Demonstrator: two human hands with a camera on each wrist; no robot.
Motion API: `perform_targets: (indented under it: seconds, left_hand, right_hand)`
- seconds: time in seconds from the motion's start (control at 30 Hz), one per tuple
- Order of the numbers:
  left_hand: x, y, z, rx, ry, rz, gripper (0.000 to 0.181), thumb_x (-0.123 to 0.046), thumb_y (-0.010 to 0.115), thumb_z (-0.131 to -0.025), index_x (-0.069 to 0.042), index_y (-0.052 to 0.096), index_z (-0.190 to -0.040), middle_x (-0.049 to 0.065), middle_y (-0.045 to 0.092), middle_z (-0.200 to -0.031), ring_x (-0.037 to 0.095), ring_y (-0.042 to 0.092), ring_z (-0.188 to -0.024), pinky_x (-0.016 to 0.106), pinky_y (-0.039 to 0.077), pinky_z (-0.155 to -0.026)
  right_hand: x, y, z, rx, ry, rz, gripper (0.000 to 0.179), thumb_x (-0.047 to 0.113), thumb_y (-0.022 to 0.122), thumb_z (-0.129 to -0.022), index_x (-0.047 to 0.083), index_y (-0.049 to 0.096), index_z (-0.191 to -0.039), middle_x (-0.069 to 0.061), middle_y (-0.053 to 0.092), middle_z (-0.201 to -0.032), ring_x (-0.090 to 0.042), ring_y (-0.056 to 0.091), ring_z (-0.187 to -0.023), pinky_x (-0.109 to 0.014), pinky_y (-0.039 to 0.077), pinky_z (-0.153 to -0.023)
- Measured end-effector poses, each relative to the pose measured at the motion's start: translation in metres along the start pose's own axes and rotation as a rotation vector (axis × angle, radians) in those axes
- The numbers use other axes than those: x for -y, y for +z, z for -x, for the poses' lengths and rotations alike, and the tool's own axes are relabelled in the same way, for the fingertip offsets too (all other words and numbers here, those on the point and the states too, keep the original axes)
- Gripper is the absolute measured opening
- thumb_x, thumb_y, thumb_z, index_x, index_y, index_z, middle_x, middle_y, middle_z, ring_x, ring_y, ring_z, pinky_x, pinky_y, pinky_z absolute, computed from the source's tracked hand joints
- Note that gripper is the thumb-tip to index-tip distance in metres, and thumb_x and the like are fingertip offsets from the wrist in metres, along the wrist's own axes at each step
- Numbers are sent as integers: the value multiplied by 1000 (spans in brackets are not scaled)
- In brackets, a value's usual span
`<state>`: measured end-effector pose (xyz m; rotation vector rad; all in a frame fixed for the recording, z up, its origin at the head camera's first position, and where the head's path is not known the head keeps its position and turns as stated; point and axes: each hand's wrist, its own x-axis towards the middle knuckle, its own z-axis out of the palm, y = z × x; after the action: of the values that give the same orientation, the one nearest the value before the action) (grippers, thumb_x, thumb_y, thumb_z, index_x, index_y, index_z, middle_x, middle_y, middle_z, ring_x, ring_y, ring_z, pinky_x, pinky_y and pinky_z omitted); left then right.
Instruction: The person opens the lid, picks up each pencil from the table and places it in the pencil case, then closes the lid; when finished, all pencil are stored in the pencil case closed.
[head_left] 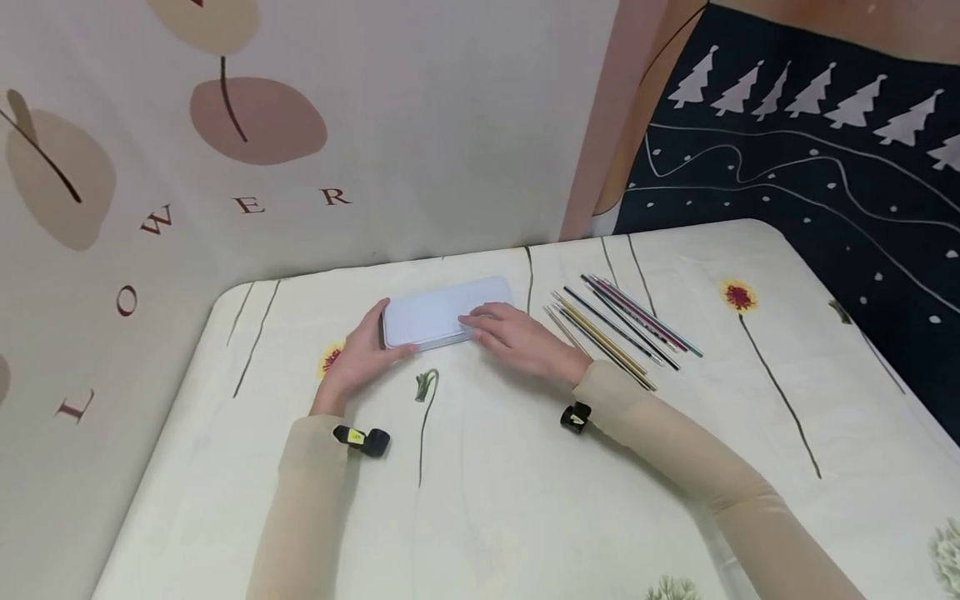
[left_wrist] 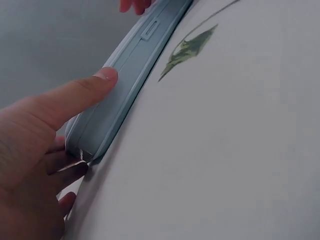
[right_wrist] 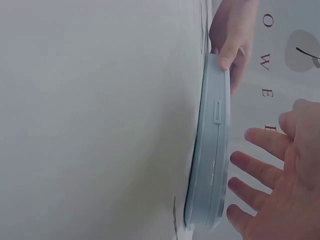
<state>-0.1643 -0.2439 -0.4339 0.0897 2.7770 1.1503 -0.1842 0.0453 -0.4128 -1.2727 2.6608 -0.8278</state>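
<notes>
A pale blue, box-shaped case (head_left: 441, 310) with rounded corners and a small front latch (right_wrist: 217, 111) lies closed on the cloth. My left hand (head_left: 358, 357) grips its left end; in the left wrist view the thumb presses the front side and the other fingers go round the end, partly hidden. Over the right half of the lid is my right hand (head_left: 520, 337), palm down. Its fingers (right_wrist: 255, 167) are extended and spread at the lid's edge in the right wrist view; whether they touch the lid I cannot tell.
To the right of the case lies a loose bundle of several thin pencils (head_left: 611, 325), some under or close to the right wrist. A white flower-printed cloth (head_left: 495, 500) covers the table. Patterned hangings (head_left: 450, 150) rise behind its back edge.
</notes>
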Motion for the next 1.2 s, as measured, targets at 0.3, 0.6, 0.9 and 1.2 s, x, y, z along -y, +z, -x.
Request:
perform_targets:
  seconds: [0.3,0.6,0.9,1.2]
  left_hand:
    - [3,0,-5,-57,-51,3,97,-39,81,-77,-6,27,-152,20,30,-153,34,23,-141,48,21,-113]
    - [0,-2,-4,-94,-61,35,92,-43,81,-76,-6,38,-148,18,41,-147,32,29,-139,47,25,-112]
    - [-3,-1,-6,-125,-82,103,84,-43,79,-78,-4,45,-144,19,46,-143,33,31,-138,49,23,-112]
    - [-4,-2,-6,-63,-145,159,90,-47,75,-81,-9,33,-151,17,34,-151,31,19,-143,49,15,-115]
  right_hand:
    - [-1,5,-12,5,-11,79,36,23,46,-103,13,58,-135,-12,51,-136,-30,39,-129,-46,32,-104]
    - [-6,2,-28,-87,-88,27,30,11,69,-89,11,71,-119,-7,64,-121,-26,52,-113,-38,40,-95]
    - [-8,3,-37,-196,-108,32,25,7,68,-86,8,74,-110,-6,68,-111,-21,57,-108,-29,44,-94]
    - [-12,2,-39,-297,-251,183,20,9,69,-85,5,74,-104,-7,71,-105,-21,63,-99,-29,51,-87]
